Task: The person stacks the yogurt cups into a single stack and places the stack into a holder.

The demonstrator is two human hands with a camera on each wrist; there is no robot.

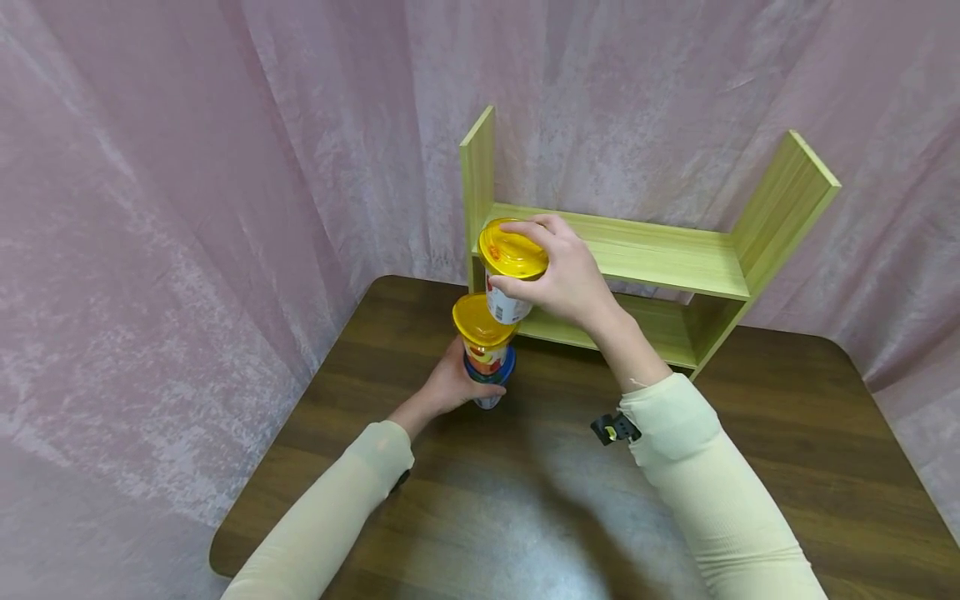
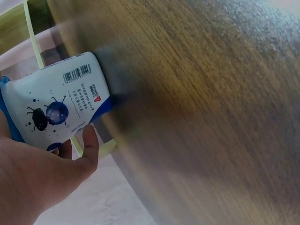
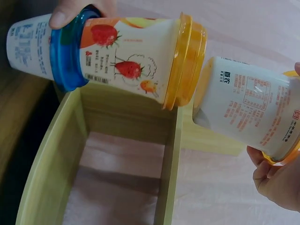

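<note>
On the dark wooden table (image 1: 750, 467), the left hand (image 1: 450, 385) wraps its fingers round a white plastic cup with a blue lid and blueberry print (image 2: 58, 110), which stands on the tabletop. A strawberry-printed cup with a yellow lid (image 1: 483, 337) sits stacked on top of it. At about one o'clock from that stack, the right hand (image 1: 566, 279) grips a third white cup with a yellow lid (image 1: 510, 271) from the side, held in the air just above and apart from the stack. Behind, at twelve o'clock, stands a light green wooden shelf (image 1: 675, 258).
</note>
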